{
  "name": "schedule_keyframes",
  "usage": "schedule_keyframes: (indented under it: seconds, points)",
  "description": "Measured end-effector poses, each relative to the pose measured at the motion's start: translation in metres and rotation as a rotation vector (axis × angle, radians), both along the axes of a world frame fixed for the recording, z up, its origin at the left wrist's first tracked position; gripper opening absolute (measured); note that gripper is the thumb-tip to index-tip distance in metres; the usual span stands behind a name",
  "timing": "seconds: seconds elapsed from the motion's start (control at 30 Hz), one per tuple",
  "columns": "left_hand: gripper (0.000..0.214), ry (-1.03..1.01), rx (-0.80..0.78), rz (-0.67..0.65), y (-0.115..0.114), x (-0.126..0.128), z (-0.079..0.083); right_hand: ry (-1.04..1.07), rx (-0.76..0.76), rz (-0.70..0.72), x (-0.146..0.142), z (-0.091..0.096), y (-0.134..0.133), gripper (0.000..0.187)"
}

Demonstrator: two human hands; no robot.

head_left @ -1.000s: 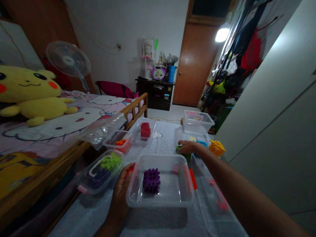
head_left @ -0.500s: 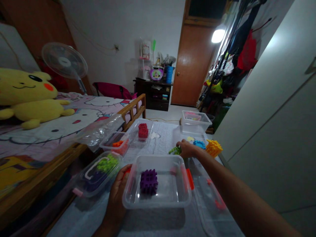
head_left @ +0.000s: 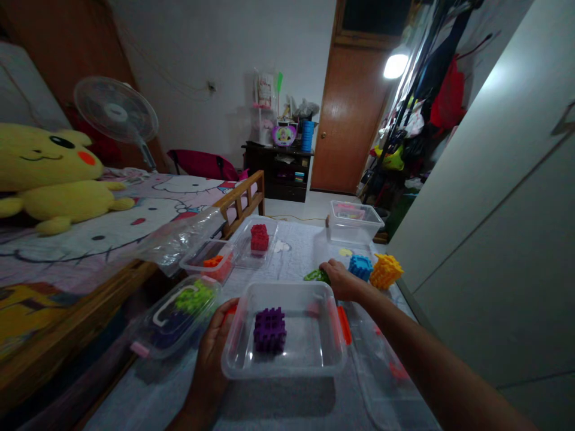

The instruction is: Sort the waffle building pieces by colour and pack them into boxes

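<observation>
A clear plastic box (head_left: 305, 372) with a purple notched block cube (head_left: 270, 330) inside is right in front of me. My left hand (head_left: 213, 344) grips the left side of this box, its fingertips partly hidden behind the wall and orange latch. Beyond the box's far right corner, my right hand (head_left: 340, 279) is closed on a green block piece (head_left: 315, 275), which juts out to the left of the fingers. A blue notched block cube (head_left: 360, 267) and a yellow one (head_left: 386, 271) stand just right of that hand.
Left lie a lidded box (head_left: 179, 317) with lime-green pieces, an open box (head_left: 206, 257) with orange pieces, and a tray (head_left: 245, 257) under red blocks (head_left: 259, 237). Another clear box (head_left: 354, 222) stands at the far end. A wooden bed rail (head_left: 242, 200) borders the left side.
My right hand has shifted slightly, and the green piece now lies flatter. More of the blue cube shows beside it. My left hand keeps its hold on the box.
</observation>
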State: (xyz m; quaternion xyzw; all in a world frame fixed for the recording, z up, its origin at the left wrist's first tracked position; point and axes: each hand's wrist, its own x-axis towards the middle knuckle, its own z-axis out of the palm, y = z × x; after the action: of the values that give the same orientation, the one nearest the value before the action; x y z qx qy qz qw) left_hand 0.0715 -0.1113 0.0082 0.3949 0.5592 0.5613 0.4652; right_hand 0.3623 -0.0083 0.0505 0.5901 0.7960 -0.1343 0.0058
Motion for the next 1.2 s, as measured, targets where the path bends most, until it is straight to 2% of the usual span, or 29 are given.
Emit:
schedule_keyframes:
  seconds: [0.2,0.3,0.37,0.43,0.5,0.53,0.63,0.67,0.73,0.9,1.03,1.2]
  points:
    - [0.062,0.007,0.021,0.003,0.001,-0.002,-0.004,0.09,0.031,0.026,-0.001,-0.011,-0.02,0.057]
    - [0.061,0.013,0.02,0.004,0.001,-0.003,-0.005,0.157,0.058,-0.028,0.008,-0.006,-0.017,0.063]
    - [0.059,0.017,0.027,0.006,0.001,-0.004,-0.005,0.194,0.089,-0.076,0.015,0.008,-0.014,0.061]
    - [0.057,0.016,0.039,0.0,0.001,-0.003,-0.004,0.253,0.117,-0.128,0.019,0.031,-0.014,0.059]
    - [0.054,0.021,0.056,-0.002,0.001,-0.003,-0.003,0.422,0.095,-0.174,0.015,0.058,-0.019,0.06]
    - [0.053,0.027,0.065,-0.001,0.001,-0.002,-0.003,0.499,0.045,-0.14,0.01,0.071,-0.024,0.062]
    - [0.053,0.032,0.075,0.001,0.001,-0.001,-0.002,0.627,-0.216,0.093,-0.014,0.097,-0.041,0.067]
    - [0.053,0.028,0.075,0.0,0.001,-0.001,-0.002,0.579,-0.293,0.174,-0.024,0.101,-0.047,0.069]
    - [0.053,0.02,0.075,-0.008,0.0,-0.001,-0.001,0.414,-0.377,0.247,-0.042,0.1,-0.055,0.073]
    - [0.05,0.003,0.075,-0.052,-0.001,-0.001,-0.003,0.035,-0.415,0.273,-0.071,0.082,-0.057,0.067]
    - [0.048,-0.004,0.071,-0.063,-0.001,-0.001,-0.004,-0.144,-0.449,0.314,-0.085,0.074,-0.054,0.065]
    - [0.049,-0.016,0.09,-0.061,-0.001,0.0,-0.002,-0.23,-0.48,0.354,-0.095,0.062,-0.054,0.078]
